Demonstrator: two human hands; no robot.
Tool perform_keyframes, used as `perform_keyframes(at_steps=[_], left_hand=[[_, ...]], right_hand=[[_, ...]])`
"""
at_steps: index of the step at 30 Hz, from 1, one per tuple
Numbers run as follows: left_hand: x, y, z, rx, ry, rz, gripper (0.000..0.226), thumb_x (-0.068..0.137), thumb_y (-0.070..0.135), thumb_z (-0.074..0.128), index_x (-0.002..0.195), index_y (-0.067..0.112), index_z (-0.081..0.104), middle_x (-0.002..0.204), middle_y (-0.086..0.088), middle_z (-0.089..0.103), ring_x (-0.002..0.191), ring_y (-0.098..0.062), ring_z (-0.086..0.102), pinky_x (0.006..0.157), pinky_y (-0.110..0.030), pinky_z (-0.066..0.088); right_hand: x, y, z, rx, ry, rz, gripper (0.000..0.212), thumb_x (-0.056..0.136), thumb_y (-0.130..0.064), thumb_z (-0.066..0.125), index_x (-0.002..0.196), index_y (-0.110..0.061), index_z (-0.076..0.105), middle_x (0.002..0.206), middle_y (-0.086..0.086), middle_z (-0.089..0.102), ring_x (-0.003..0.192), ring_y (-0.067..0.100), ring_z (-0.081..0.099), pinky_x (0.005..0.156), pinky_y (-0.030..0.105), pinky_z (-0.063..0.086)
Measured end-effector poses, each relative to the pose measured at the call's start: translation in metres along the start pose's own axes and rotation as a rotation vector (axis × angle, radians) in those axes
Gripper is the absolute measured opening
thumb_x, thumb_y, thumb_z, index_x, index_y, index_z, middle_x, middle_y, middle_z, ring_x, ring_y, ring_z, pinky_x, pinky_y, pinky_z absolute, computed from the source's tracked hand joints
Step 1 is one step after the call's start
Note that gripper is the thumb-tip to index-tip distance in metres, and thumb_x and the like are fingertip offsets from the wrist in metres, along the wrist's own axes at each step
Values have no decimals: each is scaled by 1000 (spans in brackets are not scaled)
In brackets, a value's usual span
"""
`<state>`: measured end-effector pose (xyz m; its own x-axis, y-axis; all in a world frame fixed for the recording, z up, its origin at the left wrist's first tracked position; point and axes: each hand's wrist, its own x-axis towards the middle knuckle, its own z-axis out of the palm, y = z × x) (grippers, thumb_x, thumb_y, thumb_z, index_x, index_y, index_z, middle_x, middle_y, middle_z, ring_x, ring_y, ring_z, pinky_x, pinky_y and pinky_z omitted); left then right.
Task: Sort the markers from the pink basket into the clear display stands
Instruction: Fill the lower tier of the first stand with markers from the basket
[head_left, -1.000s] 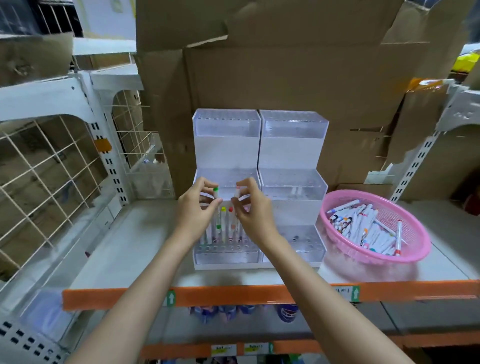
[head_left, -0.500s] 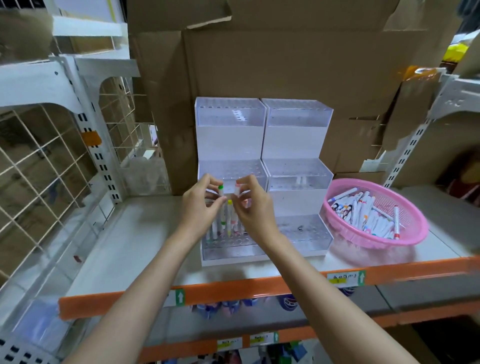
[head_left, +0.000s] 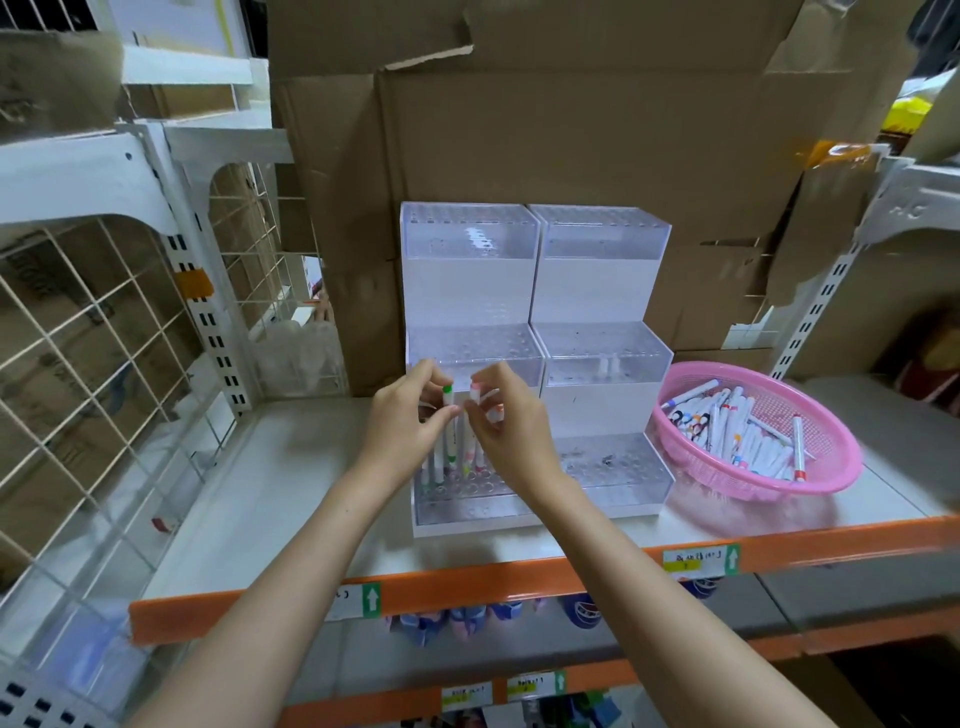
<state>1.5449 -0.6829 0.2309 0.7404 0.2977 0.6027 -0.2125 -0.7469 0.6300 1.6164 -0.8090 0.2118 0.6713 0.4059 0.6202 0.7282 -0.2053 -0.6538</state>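
On the shelf (head_left: 260, 493), directly before the left display stand (head_left: 467, 291), both hands meet over that stand's lowest tier. The left hand (head_left: 410, 436) has a narrow grip, thumb and fingertips pinching a green-capped marker (head_left: 448, 397) near its top and holding it upright. The right hand (head_left: 511, 431), just right of it, has an equally narrow grip on a pink-capped marker (head_left: 474, 392), whose body is mostly hidden behind the fingers; whether either marker's lower end sits in a hole cannot be told. Below the hands, a few standing markers (head_left: 447, 462) fill holes in the same lowest tier, upright and close together. Touching the left stand's right side is the right display stand (head_left: 602, 291), stepped in the same three tiers. Farther right of the left stand, beyond its twin, the pink basket (head_left: 810, 480) rests on the shelf with loose markers (head_left: 737, 431) heaped inside it, lying at all angles. Behind the left stand rises a wall of cardboard (head_left: 571, 130), and well to its left hangs a white wire grid (head_left: 78, 338).
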Motion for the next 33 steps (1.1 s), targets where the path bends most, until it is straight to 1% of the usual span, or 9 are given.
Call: perform_keyframes(at_steps=[5, 7, 10, 13, 15, 23, 28, 31, 33], left_hand=[[-3, -4, 2, 13, -13, 16, 21, 73, 3, 78, 81, 4, 58, 74, -3, 65, 72, -17, 64, 68, -25, 51], [-3, -6, 3, 37, -27, 50, 20, 73, 2, 78, 78, 4, 59, 74, -4, 64, 70, -19, 63, 67, -31, 51], [-4, -8, 4, 63, -29, 77, 20, 72, 3, 78, 77, 4, 59, 75, -4, 63, 69, -20, 61, 67, -37, 50], [-4, -8, 5, 96, -45, 105, 22, 70, 1, 80, 76, 5, 59, 76, -5, 61, 69, -19, 59, 66, -33, 48], [-4, -8, 5, 112, -57, 121, 23, 67, -1, 80, 74, 5, 59, 75, -6, 60, 67, -18, 57, 65, -30, 45], [-9, -16, 12, 175, -90, 169, 25, 64, -2, 81, 76, 7, 61, 83, -4, 56, 77, -20, 56, 69, -31, 45], [-12, -19, 12, 223, -89, 187, 25, 65, 1, 81, 80, 7, 62, 86, -3, 56, 80, -20, 56, 71, -29, 45], [-13, -17, 12, 223, -76, 192, 23, 67, 0, 79, 81, 6, 62, 87, -4, 56, 81, -21, 55, 72, -29, 44], [-14, -16, 10, 226, -59, 201, 21, 69, -1, 78, 84, 6, 65, 88, -4, 57, 83, -21, 55, 73, -28, 43]], right_hand=[[0, 0, -1, -9, -1, -4, 16, 88, -12, 65, 97, -10, 53, 85, -2, 58, 76, 17, 59, 62, 19, 44], [-1, 0, -1, -11, 0, -3, 16, 88, -11, 65, 97, -10, 52, 85, -3, 56, 75, 16, 58, 62, 18, 43], [-2, 0, -1, -25, -2, -2, 16, 87, -9, 64, 98, -10, 52, 85, -4, 56, 75, 16, 58, 63, 22, 45], [-3, 0, -2, -40, -5, 1, 16, 87, -8, 64, 98, -9, 52, 85, -5, 55, 76, 16, 57, 63, 26, 47], [-3, 0, -3, -41, -5, 3, 16, 87, -7, 64, 98, -8, 52, 86, -4, 55, 76, 16, 57, 63, 26, 47], [-5, -1, -5, -46, -3, 12, 16, 87, -8, 63, 98, -9, 52, 86, -1, 59, 76, 15, 58, 62, 13, 42], [-5, 0, -6, -37, -15, 27, 15, 89, -10, 63, 101, -9, 54, 88, 1, 60, 79, 17, 61, 65, 18, 46], [-5, -1, -6, -33, -24, 36, 13, 91, -9, 60, 104, -9, 57, 88, -2, 59, 83, 15, 61, 67, 11, 44], [-5, -1, -7, -27, -34, 34, 13, 92, -7, 58, 106, -10, 57, 92, -2, 62, 86, 16, 62, 70, 17, 48]])
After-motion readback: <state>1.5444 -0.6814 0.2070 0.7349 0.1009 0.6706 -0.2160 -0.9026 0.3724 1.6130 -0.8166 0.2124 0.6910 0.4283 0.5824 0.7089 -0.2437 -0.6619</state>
